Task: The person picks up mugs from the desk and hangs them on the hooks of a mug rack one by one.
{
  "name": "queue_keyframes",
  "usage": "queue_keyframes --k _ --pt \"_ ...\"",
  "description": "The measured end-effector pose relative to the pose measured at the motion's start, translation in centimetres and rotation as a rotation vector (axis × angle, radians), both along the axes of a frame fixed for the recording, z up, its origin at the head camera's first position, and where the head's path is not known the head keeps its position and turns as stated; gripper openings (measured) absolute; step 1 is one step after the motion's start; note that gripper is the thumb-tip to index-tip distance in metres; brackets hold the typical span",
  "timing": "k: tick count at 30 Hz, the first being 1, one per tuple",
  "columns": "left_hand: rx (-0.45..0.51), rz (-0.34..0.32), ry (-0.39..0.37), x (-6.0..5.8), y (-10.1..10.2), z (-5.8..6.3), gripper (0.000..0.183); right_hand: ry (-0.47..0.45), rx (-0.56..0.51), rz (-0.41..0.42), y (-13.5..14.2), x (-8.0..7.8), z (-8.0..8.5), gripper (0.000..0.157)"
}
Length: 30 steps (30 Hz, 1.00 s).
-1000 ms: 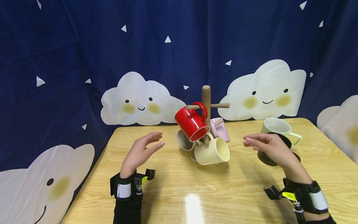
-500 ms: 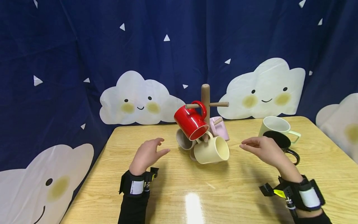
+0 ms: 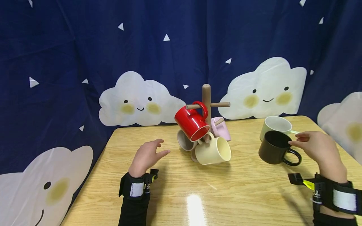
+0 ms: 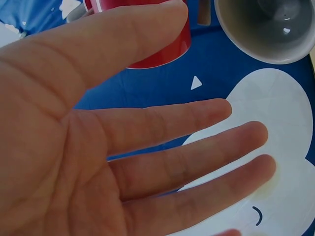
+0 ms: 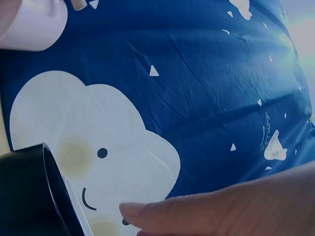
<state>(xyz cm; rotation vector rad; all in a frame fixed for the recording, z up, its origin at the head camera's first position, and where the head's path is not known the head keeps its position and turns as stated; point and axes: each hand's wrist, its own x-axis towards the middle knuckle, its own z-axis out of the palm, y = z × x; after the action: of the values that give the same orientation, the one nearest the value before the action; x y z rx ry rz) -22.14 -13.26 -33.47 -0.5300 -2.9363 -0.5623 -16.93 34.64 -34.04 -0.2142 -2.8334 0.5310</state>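
Having swung right, the right hand (image 3: 318, 147) is beside the black mug (image 3: 272, 149), seemingly within reach of its handle (image 3: 299, 157); its grip looks slightly parted, the left hand's (image 3: 145, 157) spread. That mug stands towards the worktop's (image 3: 240, 194) far right corner.

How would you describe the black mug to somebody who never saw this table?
On the wooden table, look right of the wooden mug tree, where two mugs stand upright beside the person's right hand. The black mug is the nearer one, in front of the pale mug; no other mug in view is black.
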Motion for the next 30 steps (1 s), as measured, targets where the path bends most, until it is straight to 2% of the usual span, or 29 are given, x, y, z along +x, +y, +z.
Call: queue_keyframes --k 6,11,14,16,18,20,22,26,30 --pt "0.003 0.011 -0.005 0.0 -0.1 0.1 0.048 0.004 -0.026 0.02 -0.5 -0.8 0.0 0.058" --pt "0.02 -0.003 0.0 0.0 -0.1 0.1 0.049 0.103 -0.076 0.08 -2.9 -2.4 0.8 0.053" --pt "0.021 -0.003 -0.005 0.0 -0.3 0.0 0.049 0.192 -0.166 0.162 -5.6 -4.5 2.7 0.048" --pt "0.024 0.002 -0.006 0.1 -0.4 0.0 0.049 0.23 -0.306 0.278 -7.7 -6.3 4.8 0.045" --pt "0.025 0.002 -0.008 0.2 -0.4 -0.1 0.049 0.229 -0.484 0.416 -9.6 -8.4 7.1 0.045" --pt "0.025 0.0 -0.006 0.2 -0.4 -0.1 0.049 0.185 -0.639 0.568 -11.3 -10.3 9.2 0.045" --pt "0.022 -0.006 -0.003 0.3 -0.4 -0.1 0.048 0.119 -0.731 0.705 -12.6 -12.0 10.8 0.045" --pt "0.015 -0.009 -0.004 0.3 -0.2 0.0 0.048 -0.061 -0.772 0.865 -14.7 -14.3 12.6 0.047" --pt "0.014 -0.007 -0.007 0.3 0.1 0.1 0.048 -0.234 -0.784 0.991 -15.8 -15.5 12.6 0.046"
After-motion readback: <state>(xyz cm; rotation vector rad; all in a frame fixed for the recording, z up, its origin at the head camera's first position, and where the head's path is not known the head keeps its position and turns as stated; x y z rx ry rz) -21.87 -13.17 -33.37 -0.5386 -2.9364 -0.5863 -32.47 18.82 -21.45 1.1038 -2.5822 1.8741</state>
